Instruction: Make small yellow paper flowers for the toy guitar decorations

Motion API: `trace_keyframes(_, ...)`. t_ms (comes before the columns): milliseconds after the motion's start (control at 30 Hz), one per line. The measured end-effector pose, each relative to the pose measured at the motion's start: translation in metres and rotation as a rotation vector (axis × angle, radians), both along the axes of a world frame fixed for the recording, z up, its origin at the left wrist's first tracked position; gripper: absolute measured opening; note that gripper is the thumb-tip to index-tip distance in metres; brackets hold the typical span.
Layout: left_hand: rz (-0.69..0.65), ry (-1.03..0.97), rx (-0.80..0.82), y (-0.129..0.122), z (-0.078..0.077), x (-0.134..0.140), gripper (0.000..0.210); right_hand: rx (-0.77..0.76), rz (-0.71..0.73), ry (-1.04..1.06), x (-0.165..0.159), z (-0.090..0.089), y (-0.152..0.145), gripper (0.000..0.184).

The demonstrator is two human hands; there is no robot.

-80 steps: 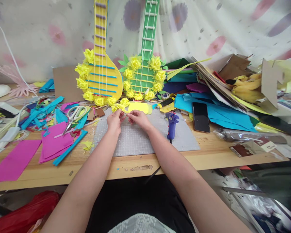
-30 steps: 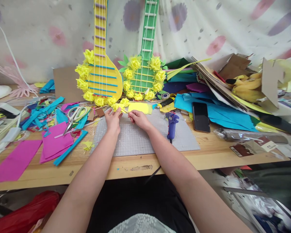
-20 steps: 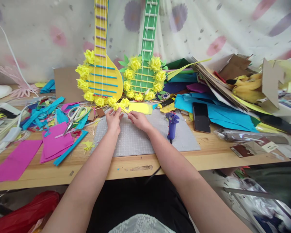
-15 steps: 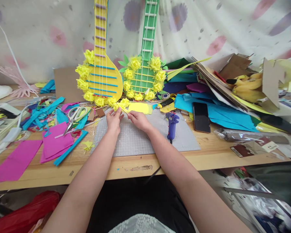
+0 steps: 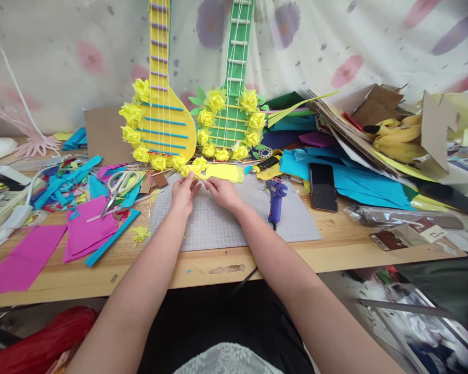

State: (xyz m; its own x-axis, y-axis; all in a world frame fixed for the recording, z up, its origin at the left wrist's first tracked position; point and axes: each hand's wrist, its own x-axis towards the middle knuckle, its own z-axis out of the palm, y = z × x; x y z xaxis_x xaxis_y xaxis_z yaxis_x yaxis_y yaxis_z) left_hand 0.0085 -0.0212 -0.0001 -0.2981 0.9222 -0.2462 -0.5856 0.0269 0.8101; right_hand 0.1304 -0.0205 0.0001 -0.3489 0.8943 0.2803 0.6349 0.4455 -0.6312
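Above the cutting mat (image 5: 214, 223), my left hand (image 5: 184, 193) pinches a yellow paper flower (image 5: 185, 170) between thumb and fingers. My right hand (image 5: 222, 192) is closed on a thin pale stick (image 5: 201, 177) that runs toward the flower. How flower and stick join is too small to tell. Just behind my hands stands a yellow paper guitar (image 5: 167, 122) with yellow flowers along its left and lower edge. Beside it leans a green paper guitar (image 5: 233, 122), ringed with similar flowers. Yellow paper sheets (image 5: 224, 172) lie behind my right hand.
A blue glue gun (image 5: 276, 201) stands on the mat's right side. Scissors (image 5: 120, 184) rest on magenta paper (image 5: 89, 228) among scraps at left. On the right are a phone (image 5: 323, 187), blue paper (image 5: 366, 182), stacked cardboard (image 5: 347, 130) and a plastic-wrapped package (image 5: 403, 217).
The view has shifted very slightly. Both hands stay nearly in place, with the left fingers turned a little around the flower.
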Motion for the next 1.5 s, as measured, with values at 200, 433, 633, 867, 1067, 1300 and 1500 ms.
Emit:
trace_keyframes(200, 0.017, 0.029, 0.038, 0.0002, 0.0009, -0.0008, 0.033, -0.004, -0.021, -0.007, -0.0013, -0.0011, -0.0005, 0.030)
trace_keyframes(433, 0.005, 0.052, 0.035, 0.0018, -0.0009, -0.0050, 0.033, 0.002, 0.058, 0.048, 0.0014, 0.0004, -0.0006, 0.027)
trace_keyframes(633, -0.034, -0.033, 0.020, 0.0015, 0.0005, -0.0047, 0.025, -0.025, 0.039, 0.085, 0.0008, -0.0012, 0.0004, 0.026)
trace_keyframes(867, -0.025, -0.012, 0.062, -0.0006, 0.0009, 0.0014, 0.029, -0.069, 0.031, 0.140, -0.0021, -0.0062, 0.0034, 0.027)
trace_keyframes(1067, -0.075, -0.037, 0.053, -0.0013, 0.0022, -0.0010, 0.028, -0.074, 0.075, 0.186, -0.0030, -0.0046, 0.0003, 0.027)
trace_keyframes(1300, -0.080, -0.065, 0.088, 0.0004, -0.0002, -0.0025, 0.027, -0.114, 0.031, 0.219, -0.0005, -0.0070, 0.0039, 0.025)
trace_keyframes(1500, -0.080, -0.050, 0.141, 0.0027, -0.0030, -0.0038, 0.028, -0.147, 0.052, 0.205, 0.0041, -0.0046, 0.0050, 0.026)
